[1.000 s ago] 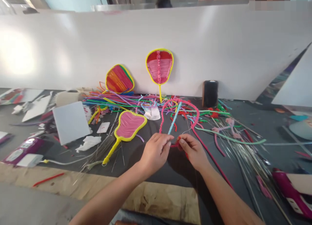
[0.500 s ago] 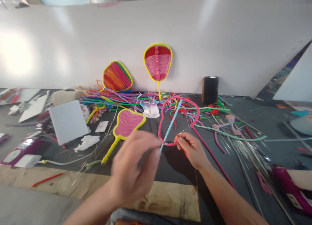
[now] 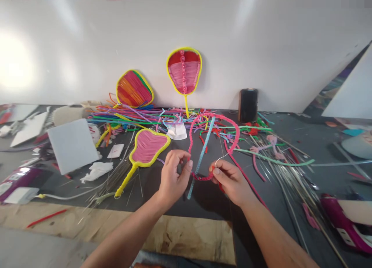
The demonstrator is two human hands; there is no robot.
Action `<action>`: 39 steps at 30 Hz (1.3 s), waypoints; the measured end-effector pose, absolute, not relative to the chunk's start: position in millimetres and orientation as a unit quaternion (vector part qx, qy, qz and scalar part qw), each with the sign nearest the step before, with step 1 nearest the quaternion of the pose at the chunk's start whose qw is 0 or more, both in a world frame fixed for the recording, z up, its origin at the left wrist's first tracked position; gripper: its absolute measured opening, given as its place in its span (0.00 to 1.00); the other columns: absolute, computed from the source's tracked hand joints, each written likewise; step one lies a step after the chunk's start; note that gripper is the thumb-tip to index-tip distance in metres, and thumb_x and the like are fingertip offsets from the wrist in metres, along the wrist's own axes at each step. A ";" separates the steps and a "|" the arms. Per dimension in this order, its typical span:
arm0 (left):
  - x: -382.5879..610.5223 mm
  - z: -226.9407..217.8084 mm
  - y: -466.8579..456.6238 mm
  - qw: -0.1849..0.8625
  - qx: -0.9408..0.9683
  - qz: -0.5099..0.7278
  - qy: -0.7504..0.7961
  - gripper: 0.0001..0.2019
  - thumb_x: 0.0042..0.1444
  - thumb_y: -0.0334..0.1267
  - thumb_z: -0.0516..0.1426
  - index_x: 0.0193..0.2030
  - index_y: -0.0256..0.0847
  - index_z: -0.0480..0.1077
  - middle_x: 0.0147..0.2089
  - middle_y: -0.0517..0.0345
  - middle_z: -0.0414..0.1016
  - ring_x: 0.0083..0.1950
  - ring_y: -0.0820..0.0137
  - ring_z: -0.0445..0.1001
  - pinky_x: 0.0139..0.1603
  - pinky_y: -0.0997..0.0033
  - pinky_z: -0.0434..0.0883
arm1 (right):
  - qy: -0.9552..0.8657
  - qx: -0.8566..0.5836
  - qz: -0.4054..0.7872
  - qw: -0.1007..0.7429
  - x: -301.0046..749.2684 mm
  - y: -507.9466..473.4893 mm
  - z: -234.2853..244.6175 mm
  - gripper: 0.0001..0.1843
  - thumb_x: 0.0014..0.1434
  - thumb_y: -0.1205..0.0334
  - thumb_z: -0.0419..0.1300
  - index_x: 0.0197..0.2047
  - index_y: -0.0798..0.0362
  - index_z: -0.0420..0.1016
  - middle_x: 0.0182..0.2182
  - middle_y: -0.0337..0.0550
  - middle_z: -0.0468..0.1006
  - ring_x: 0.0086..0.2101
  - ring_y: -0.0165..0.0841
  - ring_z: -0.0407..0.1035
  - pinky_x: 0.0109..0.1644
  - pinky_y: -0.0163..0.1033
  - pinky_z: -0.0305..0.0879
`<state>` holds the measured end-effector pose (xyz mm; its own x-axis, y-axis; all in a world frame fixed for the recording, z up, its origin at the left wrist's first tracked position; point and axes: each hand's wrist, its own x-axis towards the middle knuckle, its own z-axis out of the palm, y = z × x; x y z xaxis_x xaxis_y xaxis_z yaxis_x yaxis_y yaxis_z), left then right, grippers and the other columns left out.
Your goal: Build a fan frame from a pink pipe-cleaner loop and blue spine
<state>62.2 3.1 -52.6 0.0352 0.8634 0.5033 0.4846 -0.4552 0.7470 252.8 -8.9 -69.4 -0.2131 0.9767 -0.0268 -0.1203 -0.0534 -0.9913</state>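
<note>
Between my hands hangs a loop of twisted pink pipe cleaner (image 3: pixel 238 133), held above the dark table. My left hand (image 3: pixel 175 176) pinches its lower left side with thumb and fingers. My right hand (image 3: pixel 229 179) grips the lower right part of the loop, where a bare bent wire and a red bit show by the fingertips. A light blue pipe cleaner (image 3: pixel 205 147) runs slantwise across the loop, its lower end sticking out below. To the left lies a fan with a yellow rim and pink filling (image 3: pixel 149 146).
Two more yellow-rimmed fans, one red and pink (image 3: pixel 184 72), one orange and red (image 3: pixel 135 89), lean on the white board. A phone (image 3: pixel 248 105) stands right of them. Coloured pipe cleaners (image 3: pixel 139 117) lie heaped behind. Purple glue guns lie left and right (image 3: pixel 344 221).
My left hand has moved from a blurred position nearer me to the loop's left side and now pinches it. The right hand keeps its grip. The view has shifted slightly.
</note>
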 end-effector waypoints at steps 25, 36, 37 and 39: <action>73.7 -55.0 -11.2 0.260 0.764 0.361 0.467 0.12 0.57 0.34 0.55 0.48 0.44 0.72 0.34 0.58 0.79 0.28 0.74 0.75 0.29 0.77 0.70 | -0.575 -0.484 0.482 0.450 238.7 -13.9 -64.5 0.12 0.59 0.53 0.57 0.37 0.51 0.78 0.27 0.40 0.74 0.27 0.31 0.65 0.29 0.34 0.62; 68.9 -45.8 -4.9 0.210 0.790 0.392 0.423 0.13 0.55 0.28 0.54 0.44 0.43 0.75 0.30 0.57 0.77 0.30 0.72 0.72 0.35 0.71 0.68 | -0.543 -0.492 0.509 0.451 237.6 -14.5 -62.6 0.13 0.57 0.51 0.59 0.34 0.52 0.76 0.23 0.38 0.71 0.23 0.28 0.62 0.27 0.33 0.62; 68.8 -45.4 -4.1 0.205 0.797 0.392 0.411 0.12 0.55 0.29 0.55 0.44 0.44 0.74 0.32 0.57 0.79 0.31 0.72 0.72 0.37 0.70 0.68 | -0.541 -0.490 0.513 0.452 237.7 -14.4 -61.9 0.13 0.57 0.51 0.59 0.33 0.53 0.76 0.22 0.38 0.70 0.22 0.28 0.61 0.26 0.33 0.61; 69.0 -45.2 -3.1 0.202 0.803 0.392 0.400 0.11 0.56 0.31 0.57 0.44 0.45 0.74 0.34 0.59 0.80 0.31 0.72 0.72 0.39 0.68 0.67 | -0.543 -0.487 0.515 0.449 237.6 -14.5 -60.2 0.13 0.58 0.52 0.58 0.32 0.53 0.76 0.21 0.37 0.68 0.22 0.27 0.60 0.26 0.33 0.60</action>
<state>69.0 -3.1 -45.2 0.3718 0.8011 0.4690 0.4846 -0.5984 0.6381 237.6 -14.5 -60.2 -0.1216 0.9925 -0.0144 0.0668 -0.0063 -0.9977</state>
